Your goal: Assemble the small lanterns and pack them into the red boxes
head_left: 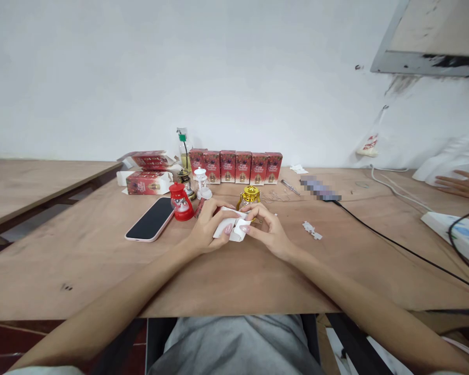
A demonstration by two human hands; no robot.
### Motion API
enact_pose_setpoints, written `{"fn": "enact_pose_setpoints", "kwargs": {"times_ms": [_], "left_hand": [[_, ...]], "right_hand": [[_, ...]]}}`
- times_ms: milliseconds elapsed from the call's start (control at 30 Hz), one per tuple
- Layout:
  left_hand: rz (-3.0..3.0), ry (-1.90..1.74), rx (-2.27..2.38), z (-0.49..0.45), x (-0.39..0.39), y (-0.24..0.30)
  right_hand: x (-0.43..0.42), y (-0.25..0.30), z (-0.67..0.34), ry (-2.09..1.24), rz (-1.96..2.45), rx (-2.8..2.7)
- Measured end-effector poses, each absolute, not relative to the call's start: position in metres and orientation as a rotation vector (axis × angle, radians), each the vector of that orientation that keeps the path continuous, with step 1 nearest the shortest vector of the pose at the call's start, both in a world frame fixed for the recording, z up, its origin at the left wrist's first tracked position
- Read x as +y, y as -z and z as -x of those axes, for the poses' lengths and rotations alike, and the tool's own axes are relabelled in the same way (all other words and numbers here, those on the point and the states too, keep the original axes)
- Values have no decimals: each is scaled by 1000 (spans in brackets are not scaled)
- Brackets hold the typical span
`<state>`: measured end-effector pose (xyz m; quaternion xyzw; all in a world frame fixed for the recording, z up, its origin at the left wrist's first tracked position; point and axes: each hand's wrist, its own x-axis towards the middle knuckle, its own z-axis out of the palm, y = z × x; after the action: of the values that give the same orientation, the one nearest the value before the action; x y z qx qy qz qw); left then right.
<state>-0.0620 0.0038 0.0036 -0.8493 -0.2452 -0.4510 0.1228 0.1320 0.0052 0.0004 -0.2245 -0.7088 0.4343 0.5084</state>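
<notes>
- Left hand [209, 229] and right hand [269, 229] pinch opposite sides of a white folded card piece [238, 235], thumbs toward the viewer.
- Probably best: steady it with the left, ease flaps along creases with the right, pressing lightly.
- Plain white, thin, angular, partly hidden by fingers.
- It is over the counter [234, 286], near a gold lantern [250, 195].

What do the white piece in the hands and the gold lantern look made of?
White piece: probably thin matte card, given its flat panels and creased flap. Gold lantern: glossy top, perhaps plated plastic or metal; its bright highlights fit either.
</notes>
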Motion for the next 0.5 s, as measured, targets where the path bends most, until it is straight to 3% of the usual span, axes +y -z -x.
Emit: {"fn": "enact_pose_setpoints", "kwargs": {"times_ms": [500], "left_hand": [[2455,1163,-668,64,7,-3]], "right_hand": [[3,5,-129,-1201,583,-1642]]}}
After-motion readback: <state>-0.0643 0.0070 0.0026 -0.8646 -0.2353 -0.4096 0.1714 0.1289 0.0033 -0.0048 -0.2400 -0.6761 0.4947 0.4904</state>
